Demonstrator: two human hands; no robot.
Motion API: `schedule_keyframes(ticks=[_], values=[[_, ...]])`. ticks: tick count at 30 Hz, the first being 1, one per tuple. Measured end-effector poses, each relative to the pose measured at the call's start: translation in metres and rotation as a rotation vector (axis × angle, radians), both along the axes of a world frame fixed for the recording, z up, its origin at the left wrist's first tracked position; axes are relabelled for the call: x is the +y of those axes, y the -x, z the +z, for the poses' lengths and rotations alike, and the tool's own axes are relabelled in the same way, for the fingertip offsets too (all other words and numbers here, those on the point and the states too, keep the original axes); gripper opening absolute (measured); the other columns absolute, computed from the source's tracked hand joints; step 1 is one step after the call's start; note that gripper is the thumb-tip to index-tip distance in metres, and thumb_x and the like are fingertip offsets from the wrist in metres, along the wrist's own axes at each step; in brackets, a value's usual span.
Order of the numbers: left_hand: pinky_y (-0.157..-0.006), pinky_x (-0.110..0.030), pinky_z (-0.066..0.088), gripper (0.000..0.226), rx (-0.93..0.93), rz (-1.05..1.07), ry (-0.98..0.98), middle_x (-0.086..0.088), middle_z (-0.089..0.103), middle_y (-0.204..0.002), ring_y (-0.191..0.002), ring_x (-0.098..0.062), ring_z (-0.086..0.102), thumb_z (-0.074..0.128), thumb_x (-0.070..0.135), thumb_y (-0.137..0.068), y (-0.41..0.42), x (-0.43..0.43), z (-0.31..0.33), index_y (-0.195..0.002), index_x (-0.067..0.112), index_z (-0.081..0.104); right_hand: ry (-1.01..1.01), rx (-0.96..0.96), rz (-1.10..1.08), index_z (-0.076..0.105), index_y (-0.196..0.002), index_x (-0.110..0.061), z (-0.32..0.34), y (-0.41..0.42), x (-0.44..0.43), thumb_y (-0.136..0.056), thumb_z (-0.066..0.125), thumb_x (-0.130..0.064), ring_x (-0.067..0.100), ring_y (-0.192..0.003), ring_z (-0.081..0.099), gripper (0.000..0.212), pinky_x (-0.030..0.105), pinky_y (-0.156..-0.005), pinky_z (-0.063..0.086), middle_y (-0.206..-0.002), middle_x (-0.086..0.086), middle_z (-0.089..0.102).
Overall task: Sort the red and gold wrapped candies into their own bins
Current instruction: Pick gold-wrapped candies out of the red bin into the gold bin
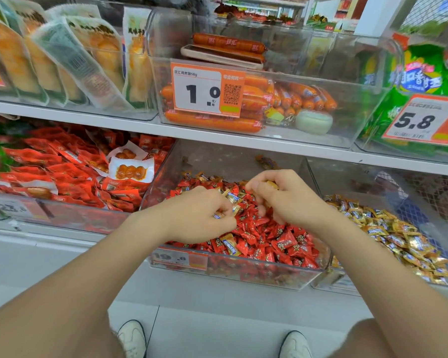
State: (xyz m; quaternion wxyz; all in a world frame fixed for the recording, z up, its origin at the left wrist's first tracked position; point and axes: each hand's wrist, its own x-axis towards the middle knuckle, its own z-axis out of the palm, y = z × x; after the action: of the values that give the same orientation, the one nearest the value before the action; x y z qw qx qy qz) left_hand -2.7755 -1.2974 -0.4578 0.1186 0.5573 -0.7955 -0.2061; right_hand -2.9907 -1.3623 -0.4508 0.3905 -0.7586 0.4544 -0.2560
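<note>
The tag (179, 258) on the red bin (243, 278) reads 19.8. The grip of the left hand (202, 215) pinches gold candies (232, 198); the grip of the right hand (285, 197) curls round another. The gold bin (319, 282) sits just beside, rightward.

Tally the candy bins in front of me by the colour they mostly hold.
Mostly red bin: 1, with the left hand and right hand in it, each pinching a gold candy
Gold bin: 1
Total: 2
</note>
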Motion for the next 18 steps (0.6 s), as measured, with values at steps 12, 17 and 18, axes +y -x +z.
schedule_keyframes(ticks=[12,17,18], values=[[-0.077,-0.041,0.058,0.026,-0.21,-0.055,0.011,0.017,0.069,-0.086,-0.084,-0.002,0.06,0.084,0.059,-0.076,0.002,-0.01,-0.012,-0.089,0.038,0.075,0.13,0.104,-0.135,0.079,-0.094,-0.022,-0.009,-0.007,-0.016,-0.103,0.051,-0.02,0.007,-0.043,0.042,0.029,0.019,-0.051,0.039,-0.049,-0.01,0.051],[-0.061,-0.039,0.052,0.024,-0.075,-0.027,-0.041,0.004,0.056,-0.059,-0.053,-0.015,0.046,0.066,0.046,-0.084,0.004,-0.006,-0.003,-0.075,0.025,0.058,0.369,0.291,-0.007,0.077,-0.118,-0.019,-0.015,-0.017,-0.021,-0.108,0.053,-0.019,0.0,-0.064,0.059,0.025,0.011,-0.064,0.043,-0.081,-0.008,0.071],[-0.059,-0.037,0.046,0.027,-0.03,0.011,-0.034,0.004,0.054,-0.06,-0.054,-0.015,0.043,0.063,0.044,-0.085,0.003,-0.004,0.0,-0.074,0.021,0.054,0.397,0.321,0.026,0.076,-0.118,-0.019,-0.017,-0.02,-0.023,-0.108,0.056,-0.023,0.001,-0.07,0.059,0.023,0.018,-0.071,0.047,-0.083,-0.009,0.071]])
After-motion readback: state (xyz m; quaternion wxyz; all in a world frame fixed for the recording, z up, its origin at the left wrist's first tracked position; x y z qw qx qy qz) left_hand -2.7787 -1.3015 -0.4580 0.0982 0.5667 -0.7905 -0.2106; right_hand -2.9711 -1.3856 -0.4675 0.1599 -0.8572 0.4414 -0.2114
